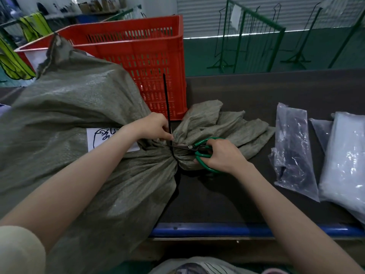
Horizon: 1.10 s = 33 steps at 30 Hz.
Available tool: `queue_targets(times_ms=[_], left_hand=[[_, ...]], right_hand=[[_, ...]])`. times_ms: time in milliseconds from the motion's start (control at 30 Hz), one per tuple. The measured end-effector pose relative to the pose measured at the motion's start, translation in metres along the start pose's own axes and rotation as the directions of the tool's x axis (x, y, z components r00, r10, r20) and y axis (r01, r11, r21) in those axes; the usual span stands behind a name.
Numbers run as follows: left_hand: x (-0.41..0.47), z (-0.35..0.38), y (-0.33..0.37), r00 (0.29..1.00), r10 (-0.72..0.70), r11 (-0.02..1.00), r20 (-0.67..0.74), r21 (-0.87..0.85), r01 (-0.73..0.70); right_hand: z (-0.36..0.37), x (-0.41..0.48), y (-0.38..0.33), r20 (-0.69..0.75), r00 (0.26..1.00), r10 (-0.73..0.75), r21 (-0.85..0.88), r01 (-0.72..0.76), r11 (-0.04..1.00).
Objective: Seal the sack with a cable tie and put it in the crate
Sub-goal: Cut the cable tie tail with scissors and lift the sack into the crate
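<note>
A large grey-green woven sack lies on the dark table, its neck bunched at the centre. A black cable tie is cinched around the neck, and its long free tail stands upward. My left hand pinches the tail just above the neck. My right hand grips green-handled scissors, whose blades reach left to the tie at the neck. A red slatted crate stands right behind the sack.
Clear plastic bags of dark and pale items lie at the right of the table. The table's blue front edge runs below my arms. Green wire racks stand on the floor beyond. Yellow vests hang at the left.
</note>
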State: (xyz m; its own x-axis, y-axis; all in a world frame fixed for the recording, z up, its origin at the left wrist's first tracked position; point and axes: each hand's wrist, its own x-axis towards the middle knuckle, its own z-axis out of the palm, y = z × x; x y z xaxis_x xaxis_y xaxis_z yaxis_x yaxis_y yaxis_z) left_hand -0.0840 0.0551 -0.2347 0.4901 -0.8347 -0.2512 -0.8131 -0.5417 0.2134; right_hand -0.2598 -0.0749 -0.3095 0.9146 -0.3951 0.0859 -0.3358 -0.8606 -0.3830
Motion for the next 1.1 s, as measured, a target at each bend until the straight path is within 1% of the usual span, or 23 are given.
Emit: queue_targets(times_ms=[200,333,433,500,667,767,833,900,967,1000,1033,1100], left_hand=[[-0.001,0.000,0.006,0.998,0.061,0.997,-0.024,0.045,-0.060],[-0.001,-0.001,0.004,0.997,0.066,0.997,-0.041,0.051,-0.064],[-0.001,-0.002,0.001,0.997,0.055,0.998,-0.046,0.027,-0.054],[-0.001,-0.002,0.000,0.998,0.043,0.999,-0.040,0.010,-0.043],[0.003,0.002,0.003,0.998,0.027,1.000,-0.056,0.006,-0.027],[0.008,0.003,0.003,0.996,0.023,0.997,-0.081,-0.073,-0.029],[0.011,0.000,0.005,0.995,0.034,0.995,-0.098,-0.094,-0.043],[0.014,-0.003,0.011,0.995,0.038,0.994,-0.088,-0.096,-0.046],[0.019,-0.003,0.021,0.996,0.032,0.986,-0.081,-0.161,-0.044],[0.022,-0.001,0.027,0.997,0.027,0.973,-0.074,-0.226,-0.043],[0.024,0.003,0.035,0.998,0.030,0.955,-0.051,-0.292,-0.044],[0.028,0.011,0.055,0.996,0.079,0.928,0.031,-0.366,-0.063]], right_hand=[[-0.005,0.010,-0.001,0.028,1.000,-0.015,-0.014,0.015,1.000],[-0.006,0.012,-0.003,0.037,0.999,-0.022,-0.025,0.023,0.999],[-0.009,0.010,-0.010,0.067,0.997,-0.042,-0.151,0.052,0.987],[-0.011,0.009,-0.013,0.086,0.995,-0.047,-0.194,0.063,0.979],[-0.012,0.005,-0.015,0.093,0.995,-0.040,-0.216,0.059,0.975],[-0.010,0.000,-0.011,0.071,0.997,-0.028,-0.239,0.044,0.970],[-0.009,-0.004,-0.008,0.058,0.998,-0.002,-0.236,0.015,0.972],[-0.008,-0.009,-0.004,0.020,0.999,0.048,-0.196,-0.043,0.980],[-0.007,-0.019,0.004,-0.060,0.983,0.174,-0.105,-0.180,0.978],[-0.006,-0.025,0.009,-0.107,0.961,0.257,-0.049,-0.263,0.964],[-0.004,-0.032,0.014,-0.156,0.925,0.345,0.016,-0.347,0.938],[0.000,-0.047,0.025,-0.229,0.812,0.536,0.201,-0.499,0.843]])
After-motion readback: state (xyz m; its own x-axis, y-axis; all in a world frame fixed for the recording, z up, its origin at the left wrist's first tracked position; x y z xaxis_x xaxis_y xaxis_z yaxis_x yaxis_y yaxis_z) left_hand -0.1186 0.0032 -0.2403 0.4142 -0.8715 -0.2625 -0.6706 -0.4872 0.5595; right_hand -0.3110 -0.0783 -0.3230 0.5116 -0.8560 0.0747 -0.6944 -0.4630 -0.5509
